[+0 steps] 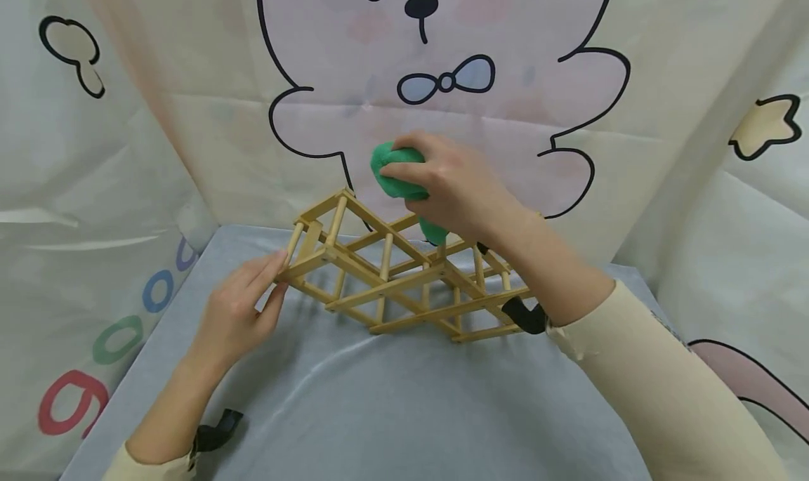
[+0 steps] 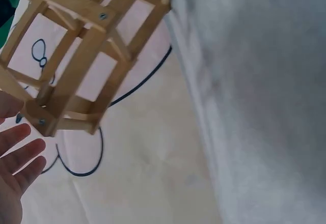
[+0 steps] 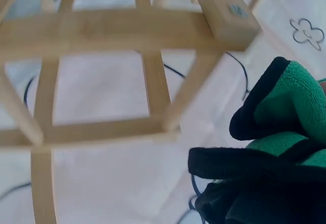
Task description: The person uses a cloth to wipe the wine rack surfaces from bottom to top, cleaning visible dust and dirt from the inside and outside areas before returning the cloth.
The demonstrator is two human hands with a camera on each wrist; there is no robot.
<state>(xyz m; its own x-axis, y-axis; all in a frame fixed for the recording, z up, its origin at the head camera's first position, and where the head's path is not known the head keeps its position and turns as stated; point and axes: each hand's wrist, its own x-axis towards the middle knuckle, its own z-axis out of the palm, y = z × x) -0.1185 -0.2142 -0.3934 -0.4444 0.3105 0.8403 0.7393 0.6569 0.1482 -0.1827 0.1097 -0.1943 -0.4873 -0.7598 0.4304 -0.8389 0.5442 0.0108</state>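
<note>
A lattice-like wooden rack (image 1: 404, 282) of crossed slats and round dowels stretches across the middle of the table in the head view. My left hand (image 1: 243, 305) pinches its left end corner between thumb and fingers; in the left wrist view the other fingers (image 2: 23, 155) spread beside that corner. My right hand (image 1: 455, 186) grips a bunched green cloth (image 1: 395, 179) above the rack's far side, and part of the cloth hangs below the palm. Dark edging shows on the green cloth (image 3: 300, 91) in the right wrist view, close beside the wooden slats (image 3: 117, 28).
Under the rack is a table with a grey-blue cover (image 1: 392, 404). A pale backdrop (image 1: 215, 130) with a cartoon animal rises behind it, and printed side sheets flank it. Dark straps (image 1: 218, 430) hang at both wrists.
</note>
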